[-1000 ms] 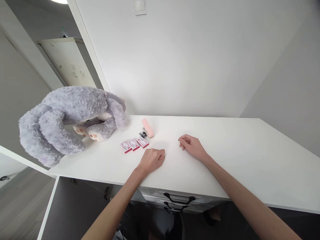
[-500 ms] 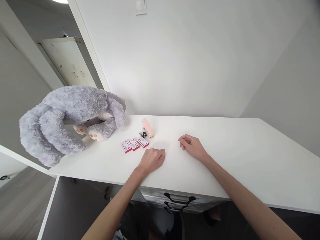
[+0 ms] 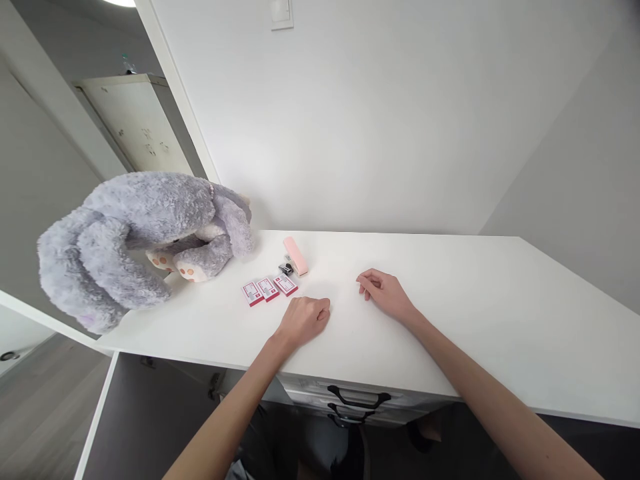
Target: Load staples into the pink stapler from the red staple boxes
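My left hand (image 3: 305,317) rests on the white countertop (image 3: 480,300), curled into a fist with nothing visible in it. To its right, apart from it, my right hand (image 3: 384,291) lies with its fingers loosely curled and pressed together; no object shows in them. Nearest to my left hand, just beyond it and to the left, three small white-and-red boxes (image 3: 268,289) lie in a row. A pink stapler (image 3: 296,256) lies behind them, pointing toward the wall. Beside the stapler is a small black and silver object (image 3: 286,268), too small to name.
A large grey plush toy (image 3: 150,207) with long ears sits at the counter's left end. Drawers with black handles (image 3: 359,398) are under the front edge. A cabinet door (image 3: 135,413) stands open at lower left. The wall (image 3: 360,133) rises behind the counter.
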A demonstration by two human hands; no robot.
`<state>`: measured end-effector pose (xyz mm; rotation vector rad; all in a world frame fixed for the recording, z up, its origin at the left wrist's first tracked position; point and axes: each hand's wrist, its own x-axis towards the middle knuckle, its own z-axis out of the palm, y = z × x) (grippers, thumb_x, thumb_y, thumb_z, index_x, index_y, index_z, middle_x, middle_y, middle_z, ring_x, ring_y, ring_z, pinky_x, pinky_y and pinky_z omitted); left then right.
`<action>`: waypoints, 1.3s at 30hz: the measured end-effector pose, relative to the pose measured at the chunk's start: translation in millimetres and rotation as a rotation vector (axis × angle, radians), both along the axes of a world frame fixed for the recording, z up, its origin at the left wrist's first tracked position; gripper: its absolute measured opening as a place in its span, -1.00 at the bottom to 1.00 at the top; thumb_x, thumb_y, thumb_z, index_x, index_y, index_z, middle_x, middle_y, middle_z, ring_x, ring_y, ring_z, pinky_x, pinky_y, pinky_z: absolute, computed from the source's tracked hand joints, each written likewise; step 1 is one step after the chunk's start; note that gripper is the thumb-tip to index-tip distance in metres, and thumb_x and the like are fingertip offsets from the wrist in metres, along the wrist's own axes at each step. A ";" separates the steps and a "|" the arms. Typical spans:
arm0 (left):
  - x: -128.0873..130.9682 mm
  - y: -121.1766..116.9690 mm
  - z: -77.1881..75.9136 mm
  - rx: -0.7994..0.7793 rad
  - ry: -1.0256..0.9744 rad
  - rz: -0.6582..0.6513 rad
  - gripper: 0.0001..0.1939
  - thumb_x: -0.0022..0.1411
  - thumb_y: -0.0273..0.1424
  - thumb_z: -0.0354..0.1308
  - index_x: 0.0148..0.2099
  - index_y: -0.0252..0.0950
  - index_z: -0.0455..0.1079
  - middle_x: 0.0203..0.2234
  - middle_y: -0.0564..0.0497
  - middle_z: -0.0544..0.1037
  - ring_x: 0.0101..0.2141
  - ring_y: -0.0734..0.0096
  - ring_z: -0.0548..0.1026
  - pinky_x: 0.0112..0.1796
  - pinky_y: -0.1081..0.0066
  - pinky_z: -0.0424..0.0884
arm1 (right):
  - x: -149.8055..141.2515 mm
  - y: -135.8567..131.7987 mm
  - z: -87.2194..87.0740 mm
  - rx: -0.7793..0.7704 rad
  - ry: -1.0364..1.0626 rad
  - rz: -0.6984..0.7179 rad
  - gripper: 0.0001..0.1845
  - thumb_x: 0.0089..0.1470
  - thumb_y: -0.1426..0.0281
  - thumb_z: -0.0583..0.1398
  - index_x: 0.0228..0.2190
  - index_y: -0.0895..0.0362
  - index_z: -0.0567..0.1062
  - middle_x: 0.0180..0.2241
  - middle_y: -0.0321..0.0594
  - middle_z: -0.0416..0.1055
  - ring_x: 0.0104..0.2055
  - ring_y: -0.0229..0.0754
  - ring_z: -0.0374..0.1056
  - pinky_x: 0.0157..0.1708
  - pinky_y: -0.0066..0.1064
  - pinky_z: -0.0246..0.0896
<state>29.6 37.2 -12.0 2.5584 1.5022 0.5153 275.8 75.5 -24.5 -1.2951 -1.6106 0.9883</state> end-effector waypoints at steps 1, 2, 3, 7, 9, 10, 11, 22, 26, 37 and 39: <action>-0.1 0.2 -0.4 0.003 0.001 0.001 -0.71 0.09 -0.57 -0.02 -0.50 -0.22 -0.10 -0.68 0.15 0.04 -0.60 0.43 -0.09 -0.45 0.33 -0.15 | 0.0 0.0 0.2 0.000 0.001 -0.002 -0.60 0.21 -0.03 0.17 -0.31 0.04 0.53 -0.38 -0.21 0.57 -0.44 -0.18 0.41 -0.40 -0.33 0.25; -0.2 0.4 -0.7 0.005 0.002 0.000 -0.71 0.09 -0.57 -0.02 -0.50 -0.22 -0.10 -0.68 0.14 0.04 -0.60 0.44 -0.08 -0.45 0.33 -0.14 | 0.0 -0.1 0.4 0.000 0.001 -0.003 -0.60 0.21 -0.03 0.17 -0.32 0.04 0.53 -0.38 -0.22 0.57 -0.44 -0.18 0.41 -0.41 -0.33 0.24; -0.3 0.5 -1.0 0.006 0.003 -0.002 -0.71 0.09 -0.57 -0.02 -0.50 -0.22 -0.10 -0.68 0.14 0.04 -0.60 0.44 -0.08 -0.45 0.32 -0.14 | -0.1 -0.3 0.7 -0.001 0.000 -0.004 -0.61 0.21 -0.02 0.17 -0.32 0.03 0.53 -0.38 -0.23 0.57 -0.45 -0.19 0.41 -0.41 -0.34 0.24; -0.2 0.4 -0.6 0.004 0.001 -0.005 -0.71 0.09 -0.57 -0.02 -0.49 -0.23 -0.10 -0.68 0.14 0.04 -0.60 0.44 -0.12 -0.45 0.32 -0.15 | -0.3 -0.7 1.3 0.001 -0.001 -0.004 -0.62 0.22 -0.01 0.17 -0.32 0.03 0.53 -0.38 -0.23 0.57 -0.45 -0.20 0.41 -0.41 -0.34 0.24; 0.0 -0.1 0.1 0.003 0.000 -0.002 -0.72 0.09 -0.56 -0.03 -0.49 -0.23 -0.10 -0.68 0.14 0.03 -0.59 0.43 -0.14 -0.45 0.32 -0.15 | -0.3 -0.6 1.3 0.000 -0.003 -0.006 -0.62 0.22 -0.01 0.17 -0.32 0.03 0.53 -0.39 -0.23 0.57 -0.45 -0.19 0.41 -0.40 -0.34 0.25; 0.2 -0.3 0.4 0.004 0.000 -0.003 -0.72 0.09 -0.56 -0.03 -0.49 -0.23 -0.10 -0.68 0.14 0.04 -0.59 0.43 -0.14 -0.45 0.33 -0.15 | -0.2 -0.6 1.2 -0.001 -0.004 -0.005 -0.63 0.22 0.00 0.17 -0.32 0.03 0.53 -0.39 -0.24 0.57 -0.45 -0.19 0.41 -0.40 -0.33 0.25; 0.3 -0.5 0.7 0.005 0.000 -0.004 -0.72 0.09 -0.56 -0.03 -0.49 -0.23 -0.10 -0.68 0.14 0.04 -0.59 0.44 -0.14 -0.44 0.33 -0.15 | -0.2 -0.6 1.2 -0.001 -0.004 -0.005 -0.63 0.22 0.00 0.17 -0.32 0.03 0.53 -0.39 -0.24 0.57 -0.45 -0.19 0.41 -0.40 -0.33 0.24; 0.1 -0.2 0.9 0.000 -0.006 -0.006 -0.71 0.08 -0.57 -0.02 -0.50 -0.22 -0.10 -0.68 0.14 0.07 -0.60 0.44 -0.10 -0.44 0.32 -0.15 | -0.9 -1.6 2.8 -0.003 -0.004 -0.004 -0.64 0.23 0.02 0.17 -0.32 0.03 0.53 -0.38 -0.24 0.57 -0.44 -0.19 0.41 -0.39 -0.33 0.23; -0.8 0.0 -0.9 0.026 -0.010 0.017 -0.72 0.08 -0.57 -0.01 -0.50 -0.22 -0.08 -0.68 0.15 0.07 -0.60 0.44 -0.05 -0.45 0.33 -0.14 | -0.6 -1.5 2.8 -0.010 0.001 -0.007 -0.64 0.23 0.02 0.17 -0.32 0.04 0.53 -0.38 -0.24 0.57 -0.44 -0.19 0.41 -0.39 -0.33 0.23; -2.6 7.9 1.5 0.461 -0.135 0.204 -0.90 0.26 -0.52 0.04 -0.30 -0.23 0.27 -0.35 -0.04 0.49 -0.24 0.21 0.41 -0.15 0.24 0.28 | -0.1 -1.1 2.8 -0.017 0.010 -0.002 -0.67 0.22 0.05 0.18 -0.32 0.04 0.53 -0.39 -0.24 0.55 -0.44 -0.19 0.40 -0.39 -0.34 0.22; -1.6 11.1 1.5 0.510 -0.114 0.226 -0.89 0.27 -0.49 0.08 -0.14 -0.26 0.33 -0.14 -0.16 0.50 -0.08 0.07 0.40 -0.04 0.13 0.30 | -0.1 -1.3 3.3 -0.023 0.006 -0.003 -0.67 0.22 0.05 0.18 -0.32 0.04 0.53 -0.38 -0.24 0.55 -0.43 -0.19 0.40 -0.40 -0.34 0.21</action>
